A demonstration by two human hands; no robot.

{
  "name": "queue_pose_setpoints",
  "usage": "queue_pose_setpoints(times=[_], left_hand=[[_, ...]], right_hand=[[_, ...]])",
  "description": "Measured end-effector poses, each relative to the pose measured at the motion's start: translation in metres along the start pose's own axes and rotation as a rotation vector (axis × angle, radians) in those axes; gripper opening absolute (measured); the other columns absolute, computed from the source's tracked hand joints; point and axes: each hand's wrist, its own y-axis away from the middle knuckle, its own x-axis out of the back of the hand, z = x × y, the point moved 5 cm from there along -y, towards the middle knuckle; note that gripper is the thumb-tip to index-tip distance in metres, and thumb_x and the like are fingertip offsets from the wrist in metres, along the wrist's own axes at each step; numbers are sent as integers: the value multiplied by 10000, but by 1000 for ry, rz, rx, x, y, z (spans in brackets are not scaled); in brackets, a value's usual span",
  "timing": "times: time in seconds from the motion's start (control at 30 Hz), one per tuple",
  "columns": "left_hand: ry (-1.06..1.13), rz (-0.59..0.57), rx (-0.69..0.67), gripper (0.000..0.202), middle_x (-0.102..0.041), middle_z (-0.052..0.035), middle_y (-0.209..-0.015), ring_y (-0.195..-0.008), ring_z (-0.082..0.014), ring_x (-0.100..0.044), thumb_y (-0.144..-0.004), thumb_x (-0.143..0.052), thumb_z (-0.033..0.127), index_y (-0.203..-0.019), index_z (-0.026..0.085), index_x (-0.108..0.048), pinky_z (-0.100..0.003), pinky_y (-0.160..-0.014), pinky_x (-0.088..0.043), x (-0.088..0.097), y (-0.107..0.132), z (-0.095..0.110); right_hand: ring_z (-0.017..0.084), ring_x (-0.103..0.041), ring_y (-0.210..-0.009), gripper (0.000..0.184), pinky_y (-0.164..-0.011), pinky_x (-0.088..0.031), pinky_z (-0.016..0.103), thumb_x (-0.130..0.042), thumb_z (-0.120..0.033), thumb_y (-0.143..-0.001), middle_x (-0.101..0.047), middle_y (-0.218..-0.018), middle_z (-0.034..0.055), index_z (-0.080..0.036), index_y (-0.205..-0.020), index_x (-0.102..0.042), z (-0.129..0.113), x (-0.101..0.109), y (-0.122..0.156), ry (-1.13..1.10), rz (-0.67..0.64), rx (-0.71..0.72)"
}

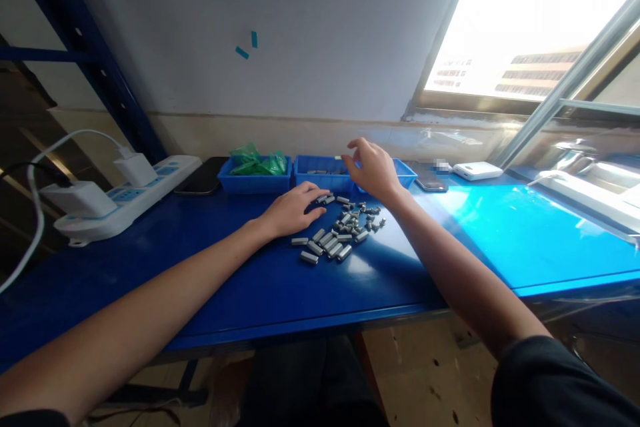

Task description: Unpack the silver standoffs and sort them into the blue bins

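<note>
A loose pile of hexagonal metal standoffs [332,243] lies on the blue table [240,293], with small screws [373,213] among and behind them. My left hand [293,210] rests at the pile's left edge, fingers stretched and apart, the fingertips by a couple of standoffs. Over the middle blue bin [324,180] is my right hand [373,170], its thumb and fingers curved. A small pale piece [338,157] shows at its thumb tip and looks pinched; its kind is too small to make out. Several metal pieces lie in that bin. Part of the right blue bin [404,173] is behind my right hand.
Green plastic bags [257,163] fill the left blue bin [255,182]. A dark phone [200,175] and a white power strip [127,197] with chargers stand at left. Rightward are another phone [431,179] and a white box [477,171]. The wall rises behind.
</note>
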Motion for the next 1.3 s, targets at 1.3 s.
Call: queue_pose_setpoints(times=[1.3], left_hand=[[89,-119,61,334,-618,-87,-1199,-1134,-228,-555,-958,-379,406,-1167,203,-542,-378,-990,-425,4,16,15]], right_hand=[[172,-602,-826,151,-766,-451,288,-527,-170,-847,-656,-878,50,-151,-913,-661,1,-30,49,-597,-368,20]])
